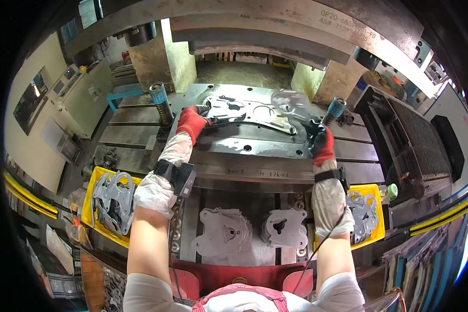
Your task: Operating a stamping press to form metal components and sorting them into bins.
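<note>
Grey plate [292, 105] shows blurred at two o'clock on the die [273, 148], left hand [191, 124] at nine, right hand [322, 143] at three, both hands' finger grip impossible to tell.

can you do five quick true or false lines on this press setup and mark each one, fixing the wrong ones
1. The left hand, in a red-and-black glove, is at the left side of the broad, flat steel die block. True.
2. The right hand is bare. False: the right hand wears a red-and-black glove.
3. Two stacks of flat grey metal plates, a left stack and a right stack, lie nearer the person than the die block. True.
4. The yellow bin on the left is empty. False: this yellow bin holds grey metal parts.
5. A black box-shaped device is strapped near the left wrist. True.
</note>
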`<state>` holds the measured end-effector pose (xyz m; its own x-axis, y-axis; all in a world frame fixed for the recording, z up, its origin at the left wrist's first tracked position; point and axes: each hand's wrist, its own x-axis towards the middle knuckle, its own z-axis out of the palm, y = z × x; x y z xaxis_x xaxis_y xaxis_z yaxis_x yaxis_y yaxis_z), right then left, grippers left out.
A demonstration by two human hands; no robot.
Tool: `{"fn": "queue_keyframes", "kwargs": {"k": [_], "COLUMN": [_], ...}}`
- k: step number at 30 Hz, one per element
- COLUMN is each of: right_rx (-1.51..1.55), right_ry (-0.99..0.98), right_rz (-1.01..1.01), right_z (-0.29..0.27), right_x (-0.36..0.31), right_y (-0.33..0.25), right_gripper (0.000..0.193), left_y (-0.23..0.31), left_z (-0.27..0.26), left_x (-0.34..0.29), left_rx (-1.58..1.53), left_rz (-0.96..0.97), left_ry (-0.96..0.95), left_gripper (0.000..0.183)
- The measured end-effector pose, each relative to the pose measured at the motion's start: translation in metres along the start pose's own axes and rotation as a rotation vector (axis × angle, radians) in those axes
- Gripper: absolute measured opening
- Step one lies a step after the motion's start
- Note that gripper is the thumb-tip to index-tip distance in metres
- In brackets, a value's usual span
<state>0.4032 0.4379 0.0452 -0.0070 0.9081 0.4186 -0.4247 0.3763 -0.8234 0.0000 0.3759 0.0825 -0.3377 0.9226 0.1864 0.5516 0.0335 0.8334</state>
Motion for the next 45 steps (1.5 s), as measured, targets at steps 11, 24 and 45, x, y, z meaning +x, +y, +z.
{"fn": "queue_keyframes", "kwargs": {"k": [11, 24, 45], "right_rx": [0.059, 0.082, 0.084], "right_ry": [0.524, 0.708, 0.570], "right_rz": [0.137, 0.176, 0.171], "right_z": [-0.048, -0.044, -0.034], "right_x": [-0.230, -0.327, -0.329], "right_y": [-0.138, -0.151, -0.145], "right_gripper": [0.020, 0.013, 0.022], "left_y": [0.018, 0.017, 0.044], "left_z": [0.007, 0.009, -0.005], "left_x": [-0.006, -0.031, -0.033], "left_rx": [0.192, 1.093, 0.688], "left_rz": [-0.027, 0.422, 0.297], "left_ry": [0.021, -0.016, -0.131], "left_gripper": [0.058, 0.053, 0.063]}}
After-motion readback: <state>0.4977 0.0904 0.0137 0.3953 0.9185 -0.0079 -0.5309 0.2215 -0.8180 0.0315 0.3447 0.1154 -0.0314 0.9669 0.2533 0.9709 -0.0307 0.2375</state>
